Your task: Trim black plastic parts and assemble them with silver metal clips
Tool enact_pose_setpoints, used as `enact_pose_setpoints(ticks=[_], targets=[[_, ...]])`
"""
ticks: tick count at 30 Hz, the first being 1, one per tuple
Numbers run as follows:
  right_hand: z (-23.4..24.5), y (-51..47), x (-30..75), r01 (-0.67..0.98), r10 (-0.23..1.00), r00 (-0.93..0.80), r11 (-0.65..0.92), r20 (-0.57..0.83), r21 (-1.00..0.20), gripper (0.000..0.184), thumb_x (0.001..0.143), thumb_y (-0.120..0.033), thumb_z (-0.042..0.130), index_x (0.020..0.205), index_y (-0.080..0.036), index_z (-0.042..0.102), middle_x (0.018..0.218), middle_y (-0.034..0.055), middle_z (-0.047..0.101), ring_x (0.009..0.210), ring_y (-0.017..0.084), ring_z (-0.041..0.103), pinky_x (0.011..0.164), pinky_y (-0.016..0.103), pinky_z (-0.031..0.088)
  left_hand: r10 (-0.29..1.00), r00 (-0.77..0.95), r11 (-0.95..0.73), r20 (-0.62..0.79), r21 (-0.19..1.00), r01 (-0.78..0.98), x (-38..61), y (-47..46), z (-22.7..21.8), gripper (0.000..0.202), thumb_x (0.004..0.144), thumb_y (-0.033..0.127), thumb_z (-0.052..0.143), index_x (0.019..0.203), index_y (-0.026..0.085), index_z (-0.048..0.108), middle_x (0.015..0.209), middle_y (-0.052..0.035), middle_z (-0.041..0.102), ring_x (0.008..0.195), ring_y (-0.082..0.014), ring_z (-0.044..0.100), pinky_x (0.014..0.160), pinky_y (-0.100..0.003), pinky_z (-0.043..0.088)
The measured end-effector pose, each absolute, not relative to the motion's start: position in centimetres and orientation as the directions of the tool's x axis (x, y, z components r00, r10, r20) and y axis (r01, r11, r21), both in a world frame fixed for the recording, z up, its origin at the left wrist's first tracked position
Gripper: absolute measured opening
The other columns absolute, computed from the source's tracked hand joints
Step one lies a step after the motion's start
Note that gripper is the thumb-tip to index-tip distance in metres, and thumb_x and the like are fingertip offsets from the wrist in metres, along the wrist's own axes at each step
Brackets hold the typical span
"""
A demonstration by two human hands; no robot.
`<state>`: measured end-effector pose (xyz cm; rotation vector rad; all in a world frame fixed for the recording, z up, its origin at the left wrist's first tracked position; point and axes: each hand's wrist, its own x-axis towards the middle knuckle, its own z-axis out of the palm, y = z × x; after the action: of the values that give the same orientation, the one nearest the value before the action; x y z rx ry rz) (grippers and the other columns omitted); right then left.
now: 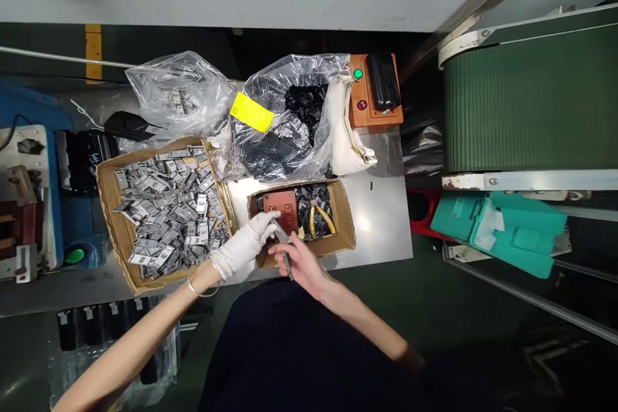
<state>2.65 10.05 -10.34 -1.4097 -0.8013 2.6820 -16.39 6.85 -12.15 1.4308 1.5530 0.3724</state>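
My left hand, in a white glove, pinches a small grey plastic part. Bare, my right hand has its thumb against the lower end of that part. Its curled fingers hold another slim grey piece, partly hidden by them. Both hands are over the near side of a small cardboard box. Inside it are a reddish-brown block fixture, small black parts and pliers with yellow handles. To the left, an open carton holds many loose grey plastic parts.
Clear plastic bags with parts lie behind the boxes, one under a yellow label. A white pouch and an orange control box stand at the back right. Right of the metal table are a green conveyor and teal bin.
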Motion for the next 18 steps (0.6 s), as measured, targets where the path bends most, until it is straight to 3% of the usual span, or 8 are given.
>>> enact_pose_setpoints(ticks=[3,6,10,12,15,18], targets=[[-11.2,11.9,4.7,0.474,0.425,-0.461,-0.625,-0.779,-0.621,0.045,0.099,-0.039,0.028,0.115,-0.017,0.065,0.096,0.0076,0.059,0.081,0.018,0.057,0.079,0.032,0.049,0.895,0.101,0.212,-0.435,0.613,0.761,-17.0,8.3,-13.0,0.047,0.101,0.012,0.028,0.146,0.004,0.040,0.126,-0.0203,0.061,0.113,-0.0247,0.062,0.105,-0.047,0.049],[-11.8,15.1,5.9,0.633,0.517,-0.459,-0.380,-0.722,-0.675,0.040,0.092,-0.022,0.045,0.128,-0.019,0.062,0.113,0.0088,0.064,0.093,0.020,0.060,0.091,0.034,0.047,0.887,0.051,0.175,-0.459,0.436,0.883,-16.7,9.5,-13.9,0.047,0.099,0.005,0.031,0.144,0.007,0.046,0.114,-0.0164,0.065,0.101,-0.0272,0.065,0.090,-0.048,0.055],[-12.7,18.7,5.7,0.793,0.581,-0.493,-0.007,-0.648,-0.610,0.047,0.095,-0.018,0.051,0.142,-0.018,0.055,0.095,0.0081,0.068,0.086,0.025,0.063,0.085,0.036,0.045,0.893,-0.044,0.179,-0.447,0.264,0.948,-14.9,10.3,-16.3,0.033,0.101,0.023,0.054,0.132,0.011,0.056,0.109,-0.0108,0.065,0.097,-0.0238,0.065,0.088,-0.045,0.056],[-13.3,19.6,5.0,0.831,0.570,-0.509,0.131,-0.645,-0.540,0.043,0.096,-0.019,0.055,0.139,-0.015,0.057,0.083,0.0072,0.069,0.080,0.026,0.065,0.077,0.034,0.045,0.895,-0.062,0.176,-0.442,0.222,0.959,-14.3,10.3,-17.5,0.033,0.099,0.032,0.061,0.125,0.012,0.059,0.108,-0.0099,0.065,0.094,-0.0222,0.065,0.086,-0.043,0.057],[-14.1,20.0,3.5,0.837,0.526,-0.545,0.295,-0.653,-0.461,0.022,0.097,-0.027,0.064,0.113,-0.014,0.070,0.081,0.0108,0.071,0.081,0.029,0.069,0.072,0.032,0.045,0.902,-0.054,0.149,-0.429,0.191,0.970,-14.2,9.8,-18.8,0.036,0.098,0.039,0.062,0.120,0.012,0.060,0.104,-0.0094,0.065,0.090,-0.0210,0.064,0.083,-0.041,0.056],[-14.6,20.3,1.7,0.809,0.494,-0.583,0.428,-0.645,-0.403,0.027,0.099,-0.035,0.064,0.094,-0.011,0.073,0.087,0.0180,0.073,0.090,0.033,0.071,0.076,0.035,0.047,0.909,-0.030,0.113,-0.417,0.176,0.978,-14.7,9.2,-19.1,0.038,0.098,0.042,0.061,0.121,0.011,0.060,0.102,-0.0094,0.064,0.088,-0.0206,0.063,0.082,-0.040,0.055]])
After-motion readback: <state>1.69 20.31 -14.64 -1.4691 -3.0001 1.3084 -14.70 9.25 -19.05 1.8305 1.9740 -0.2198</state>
